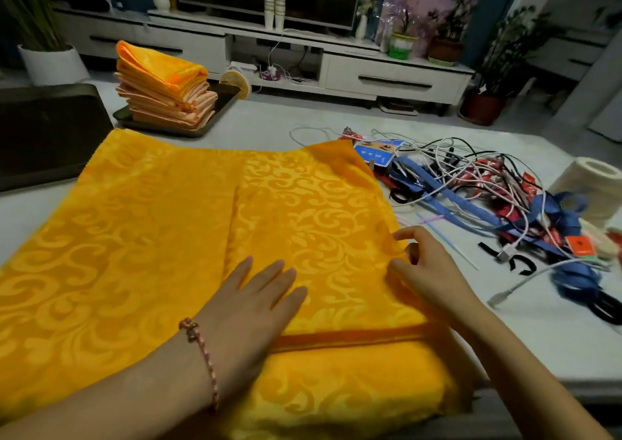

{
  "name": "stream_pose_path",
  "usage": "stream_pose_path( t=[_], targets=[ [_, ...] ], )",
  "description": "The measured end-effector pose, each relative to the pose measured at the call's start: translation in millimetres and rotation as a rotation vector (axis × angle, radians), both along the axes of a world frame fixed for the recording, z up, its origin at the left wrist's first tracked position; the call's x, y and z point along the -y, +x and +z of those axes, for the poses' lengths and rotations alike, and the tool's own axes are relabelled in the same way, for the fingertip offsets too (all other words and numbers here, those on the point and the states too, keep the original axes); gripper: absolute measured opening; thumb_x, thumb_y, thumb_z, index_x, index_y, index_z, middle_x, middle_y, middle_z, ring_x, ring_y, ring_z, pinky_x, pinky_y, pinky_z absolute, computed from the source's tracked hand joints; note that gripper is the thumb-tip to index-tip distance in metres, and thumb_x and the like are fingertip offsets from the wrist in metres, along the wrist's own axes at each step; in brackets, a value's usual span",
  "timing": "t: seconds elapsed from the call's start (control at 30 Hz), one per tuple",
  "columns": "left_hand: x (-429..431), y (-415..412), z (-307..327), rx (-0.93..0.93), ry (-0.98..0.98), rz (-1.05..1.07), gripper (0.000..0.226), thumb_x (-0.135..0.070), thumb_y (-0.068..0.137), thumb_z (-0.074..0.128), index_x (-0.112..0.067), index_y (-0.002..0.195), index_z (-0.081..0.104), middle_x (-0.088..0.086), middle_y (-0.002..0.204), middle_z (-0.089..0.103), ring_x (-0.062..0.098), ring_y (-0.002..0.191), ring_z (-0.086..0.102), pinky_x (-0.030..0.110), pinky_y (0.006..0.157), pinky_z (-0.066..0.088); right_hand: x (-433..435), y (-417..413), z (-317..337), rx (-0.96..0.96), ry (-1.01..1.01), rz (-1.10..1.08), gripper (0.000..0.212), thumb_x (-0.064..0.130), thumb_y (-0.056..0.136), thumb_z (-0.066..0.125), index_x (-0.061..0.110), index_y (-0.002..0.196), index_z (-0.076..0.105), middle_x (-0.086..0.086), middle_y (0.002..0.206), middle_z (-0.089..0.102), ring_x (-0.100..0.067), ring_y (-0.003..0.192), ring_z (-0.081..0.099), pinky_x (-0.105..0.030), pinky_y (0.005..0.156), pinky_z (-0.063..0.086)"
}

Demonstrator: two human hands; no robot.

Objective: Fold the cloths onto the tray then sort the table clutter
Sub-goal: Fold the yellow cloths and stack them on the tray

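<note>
In the head view, the yellow patterned cloth is lying spread across the near side of the table, directly under both hands. Its right portion is lying as a folded-over layer whose edge is running up the middle of the cloth. The left hand is resting flat on that upper layer near the front edge, with the fingers straight and slightly spread, pressing on the fabric and gripping nothing. The right hand is working at the right edge of the cloth, with the fingers and thumb curled and pinching the fabric border. The tray is sitting at the far left of the table, well apart from the hands, and is carrying a stack of folded cloths. The tangle of cables and straps is lying just beside the cloth on its right, near the right hand without touching it.
</note>
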State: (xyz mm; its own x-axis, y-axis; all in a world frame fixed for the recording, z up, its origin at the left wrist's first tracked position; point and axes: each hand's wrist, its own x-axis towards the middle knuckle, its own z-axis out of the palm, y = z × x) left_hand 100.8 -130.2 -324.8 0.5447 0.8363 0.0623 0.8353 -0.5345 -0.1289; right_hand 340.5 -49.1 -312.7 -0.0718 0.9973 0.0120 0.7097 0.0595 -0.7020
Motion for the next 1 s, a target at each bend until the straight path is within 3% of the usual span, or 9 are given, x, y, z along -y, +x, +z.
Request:
stream_pose_path(
  t=[0.1,0.17,0.23,0.37,0.5,0.63,0.7,0.83,1.0],
  targets=[
    [4.2,-15.2,-12.5,0.053,0.001,-0.057,0.085,-0.044,0.041,0.071,-0.017,0.117,0.046,0.006,0.11,0.069,0.021,0.1,0.067,0.041,0.077,0.055,4.1,2.4,-5.7,0.091,0.013,0.031,0.034,0.014,0.09,0.055,0.019,0.122,0.044,0.001,0.071,0.046,-0.01,0.06,0.044,-0.028,0.055,0.034],
    [7.5,-22.9,-18.0,0.101,0.035,-0.085,0.059,-0.036,0.07,0.05,-0.016,0.125,0.045,0.007,0.121,0.064,0.022,0.111,0.061,0.037,0.096,0.042,8.0,3.0,-8.6,0.14,0.074,0.053,0.036,0.019,0.092,0.055,0.02,0.126,0.042,0.006,0.072,0.046,-0.007,0.063,0.044,-0.021,0.054,0.033],
    [9.6,-30.9,-22.1,0.115,0.023,-0.069,0.047,-0.037,0.094,0.025,-0.019,0.134,0.041,0.006,0.134,0.055,0.019,0.126,0.045,0.035,0.101,0.028,11.0,3.6,-11.1,0.212,0.126,0.065,0.041,0.025,0.092,0.056,0.02,0.13,0.041,0.007,0.081,0.05,-0.009,0.072,0.048,-0.022,0.06,0.036],
    [13.0,-36.9,-30.4,0.115,-0.022,-0.072,0.064,-0.061,0.095,0.018,-0.024,0.146,0.03,0.006,0.147,0.039,0.018,0.135,0.031,0.035,0.101,0.026,9.9,12.2,-11.5,0.332,0.218,0.025,0.047,0.026,0.087,0.063,0.017,0.13,0.047,-0.002,0.107,0.052,-0.021,0.104,0.05,-0.03,0.088,0.04],
    [15.0,-39.8,-33.8,0.107,0.029,-0.1,0.062,-0.061,0.096,0.02,-0.026,0.147,0.027,0.005,0.15,0.033,0.019,0.138,0.026,0.038,0.104,0.022,13.2,-7.4,-3.9,0.331,0.465,0.167,0.031,0.027,0.088,0.053,0.01,0.113,0.06,-0.01,0.112,0.06,-0.023,0.104,0.051,-0.018,0.084,0.03],
    [13.8,-37.5,-33.5,0.093,0.048,-0.111,0.061,-0.06,0.096,0.02,-0.028,0.146,0.029,0.006,0.15,0.034,0.022,0.138,0.031,0.039,0.103,0.024,27.3,-48.8,2.3,0.396,0.423,0.537,0.039,0.035,0.091,0.039,0.009,0.108,0.064,-0.009,0.111,0.065,-0.02,0.104,0.057,-0.024,0.089,0.039],
    [14.3,-38.0,-34.3,0.09,0.059,-0.117,0.059,-0.059,0.096,0.018,-0.029,0.145,0.031,0.007,0.149,0.036,0.023,0.138,0.031,0.039,0.103,0.024,33.8,-69.3,-5.1,0.403,0.367,0.64,0.041,0.033,0.092,0.038,0.008,0.112,0.063,-0.012,0.118,0.064,-0.021,0.111,0.056,-0.021,0.095,0.033],
    [14.8,-39.3,-35.8,0.072,0.082,-0.112,0.059,-0.06,0.096,0.018,-0.028,0.142,0.034,0.009,0.146,0.04,0.023,0.137,0.033,0.04,0.104,0.023,41.1,-79.6,-25.7,0.396,0.284,0.684,0.058,0.046,0.098,0.017,0.014,0.135,0.049,-0.007,0.143,0.046,-0.019,0.134,0.038,-0.027,0.111,0.024],
    [16.3,-38.6,-33.2,0.068,0.084,-0.096,0.063,-0.063,0.095,0.018,-0.026,0.144,0.034,0.006,0.148,0.037,0.024,0.136,0.035,0.038,0.103,0.022,40.9,-52.1,-32.0,0.621,0.223,0.586,0.067,0.069,0.082,-0.011,0.042,0.143,-0.007,0.016,0.153,-0.013,-0.003,0.142,-0.016,-0.025,0.114,-0.012]
  ],
)
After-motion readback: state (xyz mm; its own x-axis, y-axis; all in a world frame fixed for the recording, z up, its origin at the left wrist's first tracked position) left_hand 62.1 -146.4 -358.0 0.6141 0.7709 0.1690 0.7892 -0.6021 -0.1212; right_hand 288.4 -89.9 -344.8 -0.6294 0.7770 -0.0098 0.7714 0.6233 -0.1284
